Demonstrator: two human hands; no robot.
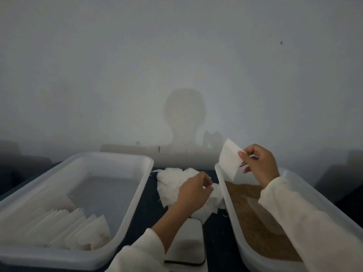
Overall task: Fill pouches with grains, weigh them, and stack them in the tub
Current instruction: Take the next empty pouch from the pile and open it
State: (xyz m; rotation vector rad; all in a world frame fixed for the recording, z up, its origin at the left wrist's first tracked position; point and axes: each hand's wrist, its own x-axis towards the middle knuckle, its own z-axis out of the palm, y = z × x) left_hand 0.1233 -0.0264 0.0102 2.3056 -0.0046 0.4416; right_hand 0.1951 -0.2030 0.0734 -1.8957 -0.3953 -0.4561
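Over the grain tub (222, 179) at our right, our right hand (259, 163) pinched an empty white pouch (229, 161) by its near edge, thumb and fingertips closed on the paper-thin material, the rest of the pouch standing up and away from the hand. Brown grains (253, 218) lay in a shallow bed in the tub below it. Our left hand (193, 191) hovered with fingers loosely curled over the heap of spare pouches (169, 179) on the dark tabletop (218, 236); whether it gripped one we could not tell. Filled pouches (78, 230) already leaned in a row in the near end of the left tub (137, 195), and the weighing scale (188, 244) sat between the tubs. We judged the pouch almost weightless, limp and easily creased or torn, so it was best taken at the mouth edges with both hands and spread open before grain went in.
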